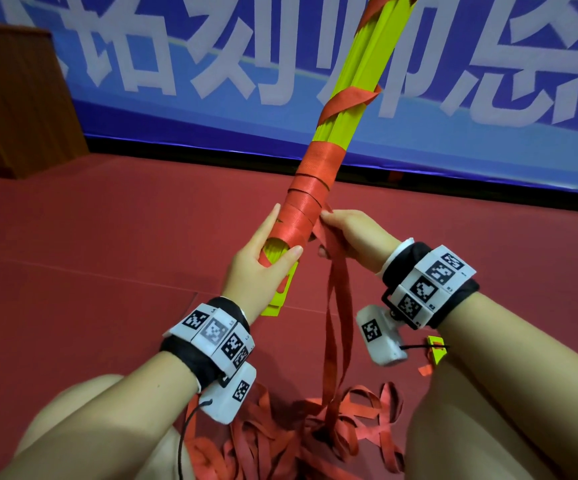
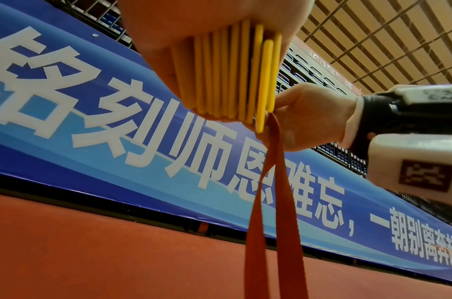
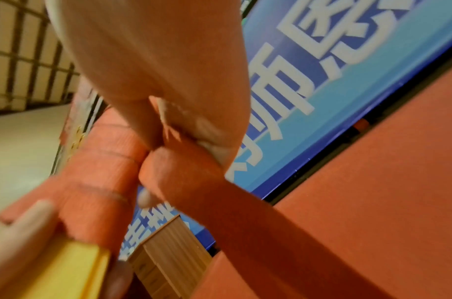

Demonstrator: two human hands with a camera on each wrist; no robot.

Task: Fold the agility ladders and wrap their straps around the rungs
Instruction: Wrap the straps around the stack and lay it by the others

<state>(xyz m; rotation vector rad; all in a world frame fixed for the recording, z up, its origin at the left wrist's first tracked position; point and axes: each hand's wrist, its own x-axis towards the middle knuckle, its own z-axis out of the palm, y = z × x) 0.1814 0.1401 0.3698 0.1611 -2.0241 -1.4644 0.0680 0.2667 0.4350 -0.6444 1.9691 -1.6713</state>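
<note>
A bundle of yellow-green ladder rungs point(image 1: 360, 74) stands tilted up and to the right, its lower part bound in tight turns of red strap point(image 1: 306, 199). My left hand point(image 1: 263, 254) grips the bundle near its lower end, fingers and thumb curled round it; the rung ends point(image 2: 235, 74) show edge-on in the left wrist view. My right hand point(image 1: 346, 233) pinches the loose red strap point(image 1: 332, 244) right beside the wrapped part. In the right wrist view the strap point(image 3: 194, 172) runs from the wound turns point(image 3: 104, 161) under my fingers. Loose strap hangs down point(image 2: 271, 222) to a pile.
A tangled heap of red strap point(image 1: 315, 434) lies on the red floor point(image 1: 90, 254) between my knees. A small yellow piece point(image 1: 436, 351) lies by my right knee. A blue banner point(image 1: 176, 64) runs along the back and a wooden cabinet point(image 1: 14, 98) stands at far left.
</note>
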